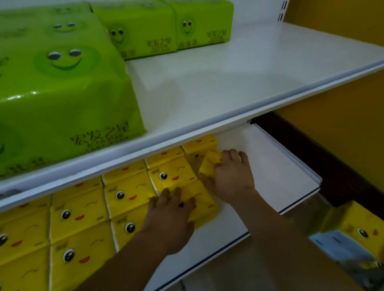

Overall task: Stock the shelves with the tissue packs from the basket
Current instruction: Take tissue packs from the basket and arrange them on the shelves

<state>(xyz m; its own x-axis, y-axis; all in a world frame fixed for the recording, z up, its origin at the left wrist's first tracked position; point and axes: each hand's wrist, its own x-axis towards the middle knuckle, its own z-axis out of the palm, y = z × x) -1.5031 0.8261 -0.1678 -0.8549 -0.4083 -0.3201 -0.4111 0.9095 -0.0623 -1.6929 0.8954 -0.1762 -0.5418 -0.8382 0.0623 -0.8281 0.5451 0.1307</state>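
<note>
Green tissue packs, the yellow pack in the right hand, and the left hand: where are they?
green tissue packs point(52, 82), head view, top face
yellow pack point(209, 164), head view, visible side
left hand point(170, 220), head view, back of hand

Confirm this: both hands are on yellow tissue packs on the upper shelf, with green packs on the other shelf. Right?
Not quite. In the head view the left hand and right hand are on yellow tissue packs on the lower shelf; the green packs sit on the upper shelf.

Upper white shelf point(250, 80): green tissue packs point(53, 75) at left and back. Lower white shelf point(277, 166): yellow tissue packs point(82, 217) in rows across left, bare white at right.
</note>
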